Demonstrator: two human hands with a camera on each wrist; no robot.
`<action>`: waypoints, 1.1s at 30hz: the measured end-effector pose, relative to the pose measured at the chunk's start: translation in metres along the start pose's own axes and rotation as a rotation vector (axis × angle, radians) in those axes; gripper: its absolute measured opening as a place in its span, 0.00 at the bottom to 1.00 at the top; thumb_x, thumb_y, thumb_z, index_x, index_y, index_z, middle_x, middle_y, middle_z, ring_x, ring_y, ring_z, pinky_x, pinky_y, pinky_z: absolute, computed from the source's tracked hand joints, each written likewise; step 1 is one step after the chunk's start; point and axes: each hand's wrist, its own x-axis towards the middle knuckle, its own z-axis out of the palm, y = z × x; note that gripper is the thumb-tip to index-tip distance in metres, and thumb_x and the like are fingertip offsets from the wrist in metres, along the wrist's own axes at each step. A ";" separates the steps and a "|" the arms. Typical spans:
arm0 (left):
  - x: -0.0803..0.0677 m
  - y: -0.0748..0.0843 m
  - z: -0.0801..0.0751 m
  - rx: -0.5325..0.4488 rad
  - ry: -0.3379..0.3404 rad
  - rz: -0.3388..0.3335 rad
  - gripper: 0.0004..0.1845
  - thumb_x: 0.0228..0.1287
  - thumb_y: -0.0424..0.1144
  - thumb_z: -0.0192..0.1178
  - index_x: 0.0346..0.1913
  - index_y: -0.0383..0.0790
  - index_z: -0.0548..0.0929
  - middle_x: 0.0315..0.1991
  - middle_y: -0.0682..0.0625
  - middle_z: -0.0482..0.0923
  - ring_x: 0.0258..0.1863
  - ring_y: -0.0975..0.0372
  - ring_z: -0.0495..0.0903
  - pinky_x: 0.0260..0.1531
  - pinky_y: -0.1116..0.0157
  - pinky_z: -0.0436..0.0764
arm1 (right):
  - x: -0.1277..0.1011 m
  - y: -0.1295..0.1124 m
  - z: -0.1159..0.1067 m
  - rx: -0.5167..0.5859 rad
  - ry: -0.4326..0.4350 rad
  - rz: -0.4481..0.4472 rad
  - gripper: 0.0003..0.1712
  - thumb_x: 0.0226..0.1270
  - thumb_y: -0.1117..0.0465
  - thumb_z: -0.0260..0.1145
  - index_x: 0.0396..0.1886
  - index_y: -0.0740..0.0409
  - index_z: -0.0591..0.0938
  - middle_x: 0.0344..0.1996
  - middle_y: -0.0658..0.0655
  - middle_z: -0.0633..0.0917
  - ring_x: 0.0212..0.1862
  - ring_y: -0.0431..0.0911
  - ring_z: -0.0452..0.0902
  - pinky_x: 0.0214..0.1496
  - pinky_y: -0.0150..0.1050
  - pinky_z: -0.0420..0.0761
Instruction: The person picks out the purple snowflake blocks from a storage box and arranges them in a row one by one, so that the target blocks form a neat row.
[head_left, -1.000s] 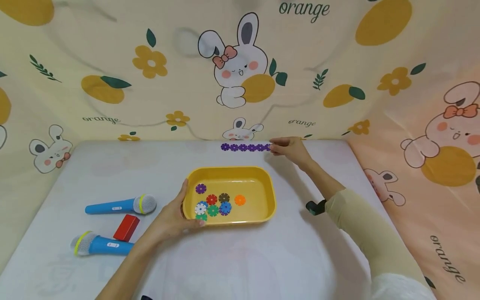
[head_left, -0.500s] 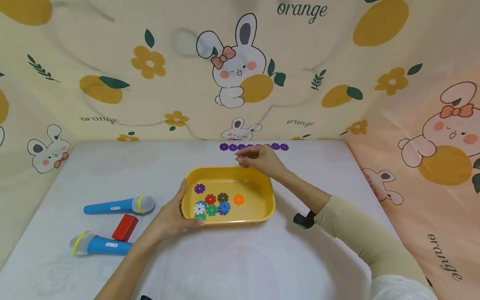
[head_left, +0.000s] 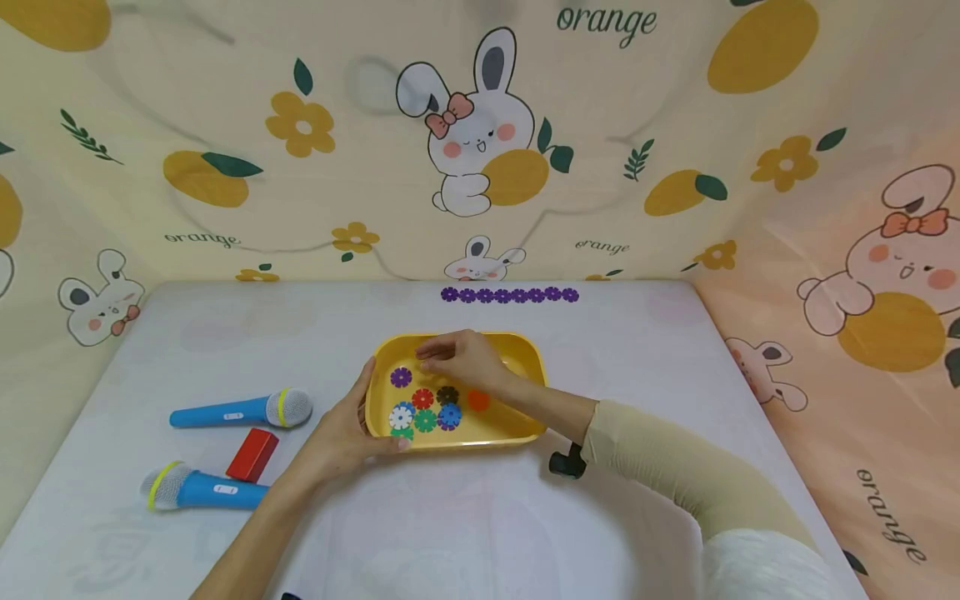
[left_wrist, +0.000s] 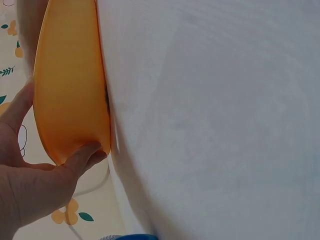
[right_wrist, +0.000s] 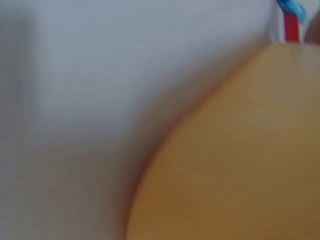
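My left hand grips the left end of a yellow plastic tray; in the left wrist view its thumb and fingers clasp the tray wall. Above the tray's inside, my right hand has loosely bent fingers, with nothing visible between them. Its fingertips are near a purple notched snowflake disc. Other discs lie in the tray: red, brown, white, green, blue, and an orange disc partly under the right wrist. The right wrist view shows only blurred tray wall, not the right hand.
A row of several purple snowflake discs runs along the table's back edge. To the left lie two blue toy microphones, one behind and one in front, with a red block between them. Printed cloth hangs behind.
My right hand has left the right part of the purple row and come forward and left, over the tray. More discs now show at the row's right end. My left hand stays on the tray.
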 end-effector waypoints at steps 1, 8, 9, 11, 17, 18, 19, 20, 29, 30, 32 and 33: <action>0.000 0.000 0.000 0.002 -0.002 0.003 0.68 0.49 0.49 0.78 0.81 0.52 0.36 0.78 0.39 0.51 0.73 0.43 0.58 0.68 0.44 0.63 | 0.001 0.001 0.006 -0.005 0.007 0.003 0.15 0.66 0.62 0.70 0.51 0.60 0.87 0.44 0.53 0.89 0.43 0.41 0.86 0.46 0.32 0.84; 0.000 -0.001 0.001 0.011 -0.006 0.023 0.67 0.49 0.50 0.78 0.81 0.52 0.37 0.78 0.40 0.52 0.72 0.43 0.60 0.68 0.44 0.65 | 0.006 0.005 0.041 -0.048 0.110 0.036 0.19 0.63 0.65 0.73 0.54 0.62 0.85 0.45 0.53 0.89 0.39 0.39 0.83 0.43 0.28 0.83; 0.001 -0.001 0.000 0.017 -0.005 0.023 0.67 0.49 0.50 0.78 0.81 0.52 0.37 0.78 0.40 0.52 0.72 0.43 0.60 0.68 0.44 0.64 | 0.006 0.005 0.045 -0.073 0.133 0.027 0.19 0.62 0.64 0.73 0.53 0.62 0.85 0.44 0.53 0.89 0.39 0.39 0.83 0.43 0.28 0.83; 0.001 0.000 0.000 0.030 -0.003 0.022 0.67 0.49 0.50 0.78 0.81 0.52 0.37 0.78 0.40 0.52 0.72 0.43 0.60 0.68 0.43 0.64 | 0.007 0.004 0.051 -0.132 0.169 0.008 0.19 0.60 0.63 0.75 0.51 0.61 0.86 0.43 0.53 0.89 0.40 0.39 0.83 0.44 0.28 0.82; 0.000 0.000 -0.002 0.038 -0.004 0.008 0.68 0.49 0.51 0.78 0.81 0.52 0.35 0.78 0.39 0.51 0.73 0.42 0.58 0.69 0.42 0.61 | 0.009 0.001 0.060 -0.279 0.218 -0.029 0.19 0.56 0.61 0.78 0.48 0.60 0.87 0.39 0.51 0.89 0.38 0.39 0.80 0.44 0.27 0.80; 0.000 0.001 -0.003 0.037 -0.006 0.006 0.68 0.49 0.51 0.78 0.81 0.53 0.35 0.78 0.39 0.50 0.73 0.42 0.58 0.69 0.42 0.61 | 0.009 0.002 0.061 -0.287 0.219 -0.032 0.19 0.56 0.61 0.78 0.48 0.59 0.87 0.38 0.51 0.89 0.38 0.39 0.80 0.44 0.27 0.80; 0.000 0.000 -0.003 0.038 -0.007 0.005 0.68 0.49 0.51 0.78 0.81 0.53 0.35 0.78 0.39 0.50 0.73 0.42 0.58 0.69 0.42 0.61 | 0.009 0.002 0.062 -0.298 0.218 -0.037 0.18 0.56 0.61 0.78 0.47 0.59 0.88 0.38 0.50 0.89 0.37 0.39 0.79 0.43 0.27 0.80; 0.000 0.000 -0.003 0.038 -0.008 0.005 0.68 0.49 0.50 0.78 0.80 0.53 0.35 0.78 0.39 0.50 0.73 0.42 0.58 0.69 0.42 0.61 | 0.008 0.002 0.062 -0.312 0.217 -0.043 0.17 0.56 0.61 0.78 0.46 0.58 0.88 0.37 0.50 0.88 0.37 0.39 0.78 0.43 0.27 0.80; 0.000 0.000 -0.001 0.044 -0.012 0.005 0.68 0.50 0.50 0.78 0.80 0.50 0.34 0.78 0.38 0.50 0.73 0.42 0.58 0.69 0.43 0.61 | 0.004 0.005 0.059 -0.346 0.157 -0.095 0.12 0.57 0.63 0.77 0.42 0.54 0.87 0.36 0.48 0.83 0.38 0.38 0.76 0.41 0.26 0.78; 0.000 0.001 -0.001 0.043 -0.013 0.006 0.68 0.50 0.51 0.78 0.80 0.50 0.34 0.78 0.38 0.50 0.73 0.41 0.57 0.69 0.43 0.60 | 0.004 0.004 0.058 -0.338 0.139 -0.100 0.12 0.58 0.64 0.76 0.43 0.54 0.88 0.37 0.48 0.84 0.39 0.38 0.76 0.42 0.25 0.78; 0.000 0.001 -0.001 0.039 -0.015 0.007 0.68 0.50 0.51 0.78 0.80 0.50 0.35 0.78 0.38 0.50 0.73 0.41 0.57 0.69 0.42 0.59 | 0.004 0.003 0.055 -0.326 0.104 -0.109 0.11 0.61 0.65 0.74 0.44 0.54 0.88 0.38 0.48 0.85 0.40 0.38 0.77 0.44 0.25 0.78; 0.000 0.001 0.000 0.034 -0.019 0.007 0.68 0.50 0.51 0.78 0.80 0.51 0.35 0.78 0.39 0.50 0.73 0.41 0.57 0.69 0.42 0.59 | 0.004 0.003 0.054 -0.318 0.088 -0.110 0.11 0.61 0.65 0.74 0.44 0.53 0.88 0.39 0.48 0.85 0.40 0.37 0.77 0.45 0.25 0.78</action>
